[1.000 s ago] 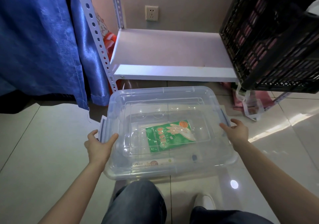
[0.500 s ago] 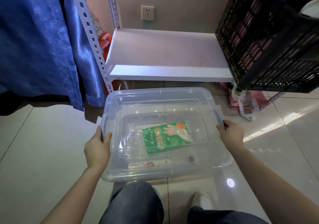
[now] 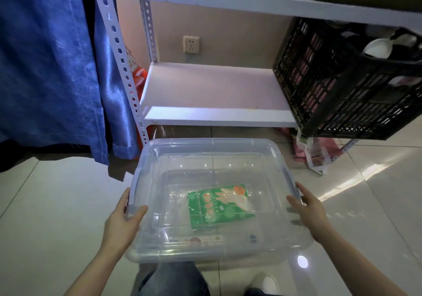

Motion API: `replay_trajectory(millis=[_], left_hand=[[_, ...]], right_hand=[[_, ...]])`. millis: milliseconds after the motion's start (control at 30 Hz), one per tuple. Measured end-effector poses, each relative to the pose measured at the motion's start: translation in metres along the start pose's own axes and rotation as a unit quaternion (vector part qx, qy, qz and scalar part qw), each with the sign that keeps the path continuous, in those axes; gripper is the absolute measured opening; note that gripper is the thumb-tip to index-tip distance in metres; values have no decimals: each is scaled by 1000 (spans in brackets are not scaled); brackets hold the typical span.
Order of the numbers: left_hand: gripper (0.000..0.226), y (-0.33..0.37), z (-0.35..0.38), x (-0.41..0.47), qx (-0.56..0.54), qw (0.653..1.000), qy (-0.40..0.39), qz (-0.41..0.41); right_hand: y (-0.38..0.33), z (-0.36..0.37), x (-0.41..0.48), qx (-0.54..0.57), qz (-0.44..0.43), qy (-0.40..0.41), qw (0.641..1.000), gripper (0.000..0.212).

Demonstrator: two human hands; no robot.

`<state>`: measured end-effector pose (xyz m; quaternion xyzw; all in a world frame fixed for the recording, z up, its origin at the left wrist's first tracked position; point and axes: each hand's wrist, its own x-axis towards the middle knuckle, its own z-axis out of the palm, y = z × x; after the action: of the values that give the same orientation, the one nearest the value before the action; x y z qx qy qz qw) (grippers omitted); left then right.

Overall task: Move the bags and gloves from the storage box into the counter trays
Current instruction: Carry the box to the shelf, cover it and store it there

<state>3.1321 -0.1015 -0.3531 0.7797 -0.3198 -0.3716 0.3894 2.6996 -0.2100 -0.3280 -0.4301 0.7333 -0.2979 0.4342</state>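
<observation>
A clear plastic storage box [image 3: 262, 149] with its lid on is held over the tiled floor, in front of a white metal shelf. Through the lid I see a green packet of gloves [image 3: 219, 206] lying flat inside. My left hand [image 3: 124, 218] grips the latch on the box's left side. My right hand [image 3: 308, 209] grips the latch on its right side. A small blue item and a printed label show faintly near the box's front edge.
The white low shelf board [image 3: 212, 90] is just behind the box. A black slatted crate [image 3: 347, 79] sits on its right end. A blue curtain [image 3: 52, 63] hangs at left. Pink bags [image 3: 312, 152] lie under the crate. My knees are below the box.
My view has tilted upward, so an upper shelf now shows. Both hands closed onto the side latches. The box appears slightly raised and closer to me.
</observation>
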Motion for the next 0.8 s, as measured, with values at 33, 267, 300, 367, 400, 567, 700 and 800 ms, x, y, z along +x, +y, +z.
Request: replay_trajectory(millis=[33,267,300,367,400,567,700,800], left_hand=[[68,4,-4,-2,-7,1000,4,6],[64,69,-46,-21,-84,991,30,98],[66,83,-53,-20,-96,988,31,115],[68,114,-63,-18,-103,982,41,150],[67,128,-66,-16,-104,980,43,165],[61,185,-72,-6,-121,973,42,192],[56,224,-64,18,-133,966,50,217],[52,246,-51,45,-148,966,42,207]], right_hand=[[-5,-5,-8,7,-3,4,1000,57],[-52,-50,-56,97,-87,22,991,63],[-63,-57,-59,108,-101,26,989,64],[-87,-68,-62,124,-132,33,983,61],[-99,-73,-62,129,-147,36,980,57],[-146,-92,-51,172,-181,49,967,47],[-176,-94,-30,180,-192,52,963,53],[-197,-88,-1,170,-195,56,964,55]])
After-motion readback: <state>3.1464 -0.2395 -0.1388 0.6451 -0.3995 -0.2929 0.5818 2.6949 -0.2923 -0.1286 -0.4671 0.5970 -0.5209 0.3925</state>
